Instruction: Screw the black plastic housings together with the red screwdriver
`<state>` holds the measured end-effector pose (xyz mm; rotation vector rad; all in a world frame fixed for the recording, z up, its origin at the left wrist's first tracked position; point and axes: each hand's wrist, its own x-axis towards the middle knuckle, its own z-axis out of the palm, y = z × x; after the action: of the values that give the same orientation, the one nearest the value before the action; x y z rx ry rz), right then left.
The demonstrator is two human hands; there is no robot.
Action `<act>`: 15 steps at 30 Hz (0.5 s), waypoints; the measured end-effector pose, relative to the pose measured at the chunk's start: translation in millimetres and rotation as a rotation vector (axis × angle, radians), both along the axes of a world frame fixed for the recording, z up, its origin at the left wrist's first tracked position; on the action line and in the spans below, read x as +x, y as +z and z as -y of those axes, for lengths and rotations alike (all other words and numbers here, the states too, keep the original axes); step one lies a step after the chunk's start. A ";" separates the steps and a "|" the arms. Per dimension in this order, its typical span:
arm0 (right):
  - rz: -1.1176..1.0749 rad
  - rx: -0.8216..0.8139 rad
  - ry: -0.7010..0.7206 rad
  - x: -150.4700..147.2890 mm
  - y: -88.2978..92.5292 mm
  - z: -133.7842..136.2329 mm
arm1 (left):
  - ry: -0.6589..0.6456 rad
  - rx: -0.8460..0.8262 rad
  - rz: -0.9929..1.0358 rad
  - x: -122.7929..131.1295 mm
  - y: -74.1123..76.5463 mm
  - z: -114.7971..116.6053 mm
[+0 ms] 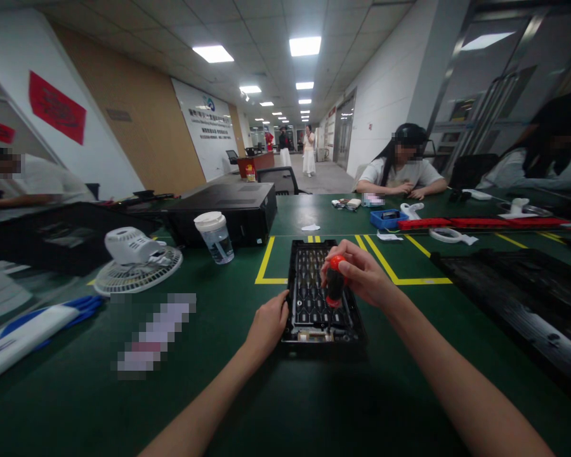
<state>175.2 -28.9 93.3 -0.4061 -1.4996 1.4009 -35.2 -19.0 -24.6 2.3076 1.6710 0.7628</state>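
A black tray-like case with rows of small slots lies on the green table in front of me. My left hand grips its left edge, with the fingertips partly hidden behind the rim. Above the case's right half, my right hand is closed around a red and black screwdriver. The screwdriver's handle stands nearly upright with its red end on top; whether its lower end touches the case I cannot tell. Small metallic parts rest in the compartment along the case's near edge.
Left of the case are a lidded plastic cup, a white fan and a large black box. Yellow tape marks the table. A blue tray lies beyond, near a seated person. Dark panels lie at right.
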 end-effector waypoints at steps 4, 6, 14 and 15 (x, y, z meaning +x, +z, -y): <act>0.013 0.004 -0.011 0.8 -0.5 -0.3 | 0.000 -0.006 -0.005 0.6 0.3 0.2; 0.016 0.011 -0.019 1.4 -0.9 -0.7 | -0.006 -0.004 -0.003 0.6 0.1 0.2; 0.034 0.041 -0.040 3.5 -3.6 -3.4 | 0.003 -0.001 0.000 0.1 -0.7 -0.4; 0.035 0.044 -0.040 3.7 -3.7 -3.6 | 0.005 0.000 -0.001 0.3 -0.5 -0.3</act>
<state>178.8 -25.3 89.6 -0.4333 -1.5396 1.3335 -34.9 -18.8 -25.1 2.3058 1.6773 0.7626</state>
